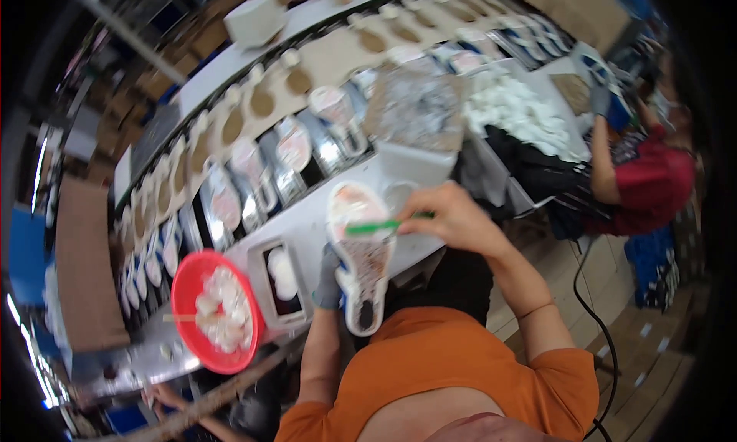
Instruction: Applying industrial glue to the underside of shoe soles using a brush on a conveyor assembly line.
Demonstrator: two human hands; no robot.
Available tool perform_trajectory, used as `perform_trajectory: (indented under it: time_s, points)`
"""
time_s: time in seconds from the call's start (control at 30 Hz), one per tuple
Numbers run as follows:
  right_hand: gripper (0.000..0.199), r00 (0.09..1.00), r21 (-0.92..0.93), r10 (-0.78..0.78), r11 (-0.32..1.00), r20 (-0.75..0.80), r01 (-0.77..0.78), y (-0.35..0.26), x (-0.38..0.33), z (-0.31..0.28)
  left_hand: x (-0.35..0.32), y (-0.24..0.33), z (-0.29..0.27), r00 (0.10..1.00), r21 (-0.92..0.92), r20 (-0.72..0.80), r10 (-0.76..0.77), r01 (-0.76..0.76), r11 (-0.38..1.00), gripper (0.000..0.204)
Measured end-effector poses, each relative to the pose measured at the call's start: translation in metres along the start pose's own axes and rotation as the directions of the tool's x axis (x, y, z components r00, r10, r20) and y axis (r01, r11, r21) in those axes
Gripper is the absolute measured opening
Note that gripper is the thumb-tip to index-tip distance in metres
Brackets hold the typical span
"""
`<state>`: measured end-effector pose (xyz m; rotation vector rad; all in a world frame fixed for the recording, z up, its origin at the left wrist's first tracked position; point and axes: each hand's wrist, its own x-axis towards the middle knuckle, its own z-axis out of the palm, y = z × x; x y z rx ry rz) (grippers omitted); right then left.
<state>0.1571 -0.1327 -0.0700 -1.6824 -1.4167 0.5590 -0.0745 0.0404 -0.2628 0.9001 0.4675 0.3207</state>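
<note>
In front of my body, my left hand (328, 279), in a grey glove, grips a shoe (367, 269) from its left side. The pale underside of the shoe faces up, with a pinkish patch toward the far end and a dark oval at the near end. My bare right hand (451, 219) is closed around the handle of a green brush (371, 228). The brush head lies over the middle of the underside; the bristles cannot be made out. Behind my right fingers stands a small whitish cup (400, 194), partly hidden.
A red basin (257, 319) of white lumps and a grey tray (307, 307) sit at left. Beyond runs a conveyor (265, 127) with shoes and brown soles. A white bin (418, 159) bears a board. At right, a co-worker in a red shirt (652, 181) holds a shoe.
</note>
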Motion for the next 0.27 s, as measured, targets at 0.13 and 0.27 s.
perform_trajectory:
  time_s: [0.13, 0.27]
  points:
    - [0.021, 0.99, 0.203, -0.015, 0.979, 0.144, -0.015, 0.005, -0.007, -0.038, 0.011, 0.009, -0.006, 0.98, -0.393, -0.197, 0.001, -0.08, 0.916, 0.082]
    - [0.019, 0.968, 0.378, 0.164, 0.922, -0.188, -0.083, 0.044, -0.009, -0.106, 0.011, 0.03, 0.011, 0.975, -0.544, -0.171, 0.143, -0.214, 0.811, 0.092]
